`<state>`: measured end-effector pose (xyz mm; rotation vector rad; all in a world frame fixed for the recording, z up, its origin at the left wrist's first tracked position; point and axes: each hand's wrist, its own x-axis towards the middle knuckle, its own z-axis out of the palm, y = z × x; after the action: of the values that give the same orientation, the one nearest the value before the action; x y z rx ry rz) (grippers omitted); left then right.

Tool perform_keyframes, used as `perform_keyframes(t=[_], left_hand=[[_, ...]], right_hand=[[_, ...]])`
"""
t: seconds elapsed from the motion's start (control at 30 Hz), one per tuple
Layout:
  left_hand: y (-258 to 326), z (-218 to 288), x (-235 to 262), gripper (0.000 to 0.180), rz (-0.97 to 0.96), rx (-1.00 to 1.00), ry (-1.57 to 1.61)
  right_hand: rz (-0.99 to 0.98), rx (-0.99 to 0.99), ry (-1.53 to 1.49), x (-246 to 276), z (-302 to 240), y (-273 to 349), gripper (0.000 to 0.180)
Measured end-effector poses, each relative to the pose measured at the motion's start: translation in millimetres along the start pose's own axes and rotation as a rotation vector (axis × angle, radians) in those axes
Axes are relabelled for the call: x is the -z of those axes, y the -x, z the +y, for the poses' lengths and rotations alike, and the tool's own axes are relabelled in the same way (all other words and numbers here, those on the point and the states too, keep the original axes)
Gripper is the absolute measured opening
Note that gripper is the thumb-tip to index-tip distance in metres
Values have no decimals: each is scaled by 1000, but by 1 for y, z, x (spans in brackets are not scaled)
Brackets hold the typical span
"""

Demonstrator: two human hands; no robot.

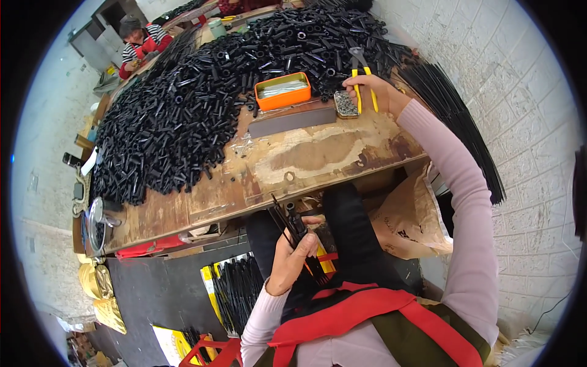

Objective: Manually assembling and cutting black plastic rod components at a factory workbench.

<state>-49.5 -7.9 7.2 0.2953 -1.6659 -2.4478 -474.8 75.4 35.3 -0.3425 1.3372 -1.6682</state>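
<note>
At the table's far right, my right hand (380, 92) is closed around yellow-handled pliers (374, 101), their dark jaws pointing away from me. Just beside it stands a small clear box (346, 104) full of tiny metal pieces. Over my lap, below the table edge, my left hand (290, 263) is wrapped around a bundle of thin black rods (280, 215) and a black tubular part (295, 221). The lower ends of the rods show under that hand.
A huge heap of black plastic parts (177, 122) covers the wooden table (293, 162). An orange tin (284, 98) holds thin metal pieces, behind a grey bar (292, 123). Long black rods (455, 110) lie at right. A co-worker (140, 46) sits far left.
</note>
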Motion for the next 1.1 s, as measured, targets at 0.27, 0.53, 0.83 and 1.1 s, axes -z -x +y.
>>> perform_keyframes(t=[0.27, 0.53, 0.83, 1.1], left_hand=[[44, 11, 0, 36, 63, -42, 7], [54, 3, -8, 59, -9, -162, -2], [56, 2, -15, 72, -110, -234, 59], [55, 0, -18, 77, -98, -222, 9]], right_hand=[[-123, 36, -214, -117, 64, 124, 12], [-439, -193, -520, -171, 139, 202, 13], [-525, -225, -650, -181, 170, 221, 22], [-346, 55, -140, -182, 163, 245, 15]])
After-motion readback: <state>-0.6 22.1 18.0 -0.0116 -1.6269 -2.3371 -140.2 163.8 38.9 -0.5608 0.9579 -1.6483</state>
